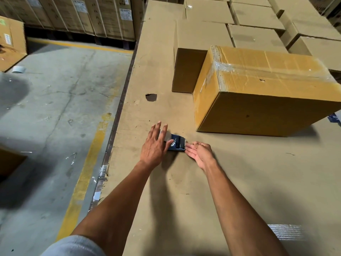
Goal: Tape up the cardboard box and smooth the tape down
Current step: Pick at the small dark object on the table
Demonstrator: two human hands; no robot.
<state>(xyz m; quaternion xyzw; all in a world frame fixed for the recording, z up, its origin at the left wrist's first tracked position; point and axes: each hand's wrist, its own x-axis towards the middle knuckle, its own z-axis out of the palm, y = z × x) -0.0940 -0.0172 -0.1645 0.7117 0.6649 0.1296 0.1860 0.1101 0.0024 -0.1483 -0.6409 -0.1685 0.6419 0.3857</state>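
Our left hand (pixel 154 145) lies with fingers spread flat over the near end of the blue tape dispenser (pixel 176 144), covering its roll without gripping. Our right hand (pixel 200 154) is open, palm turned inward, fingertips touching the dispenser's right edge. The dispenser rests on the cardboard-covered work surface (pixel 230 182). The cardboard box (pixel 258 100) sits beyond and to the right, well apart from both hands, with clear tape (pixel 224 66) along its top seam.
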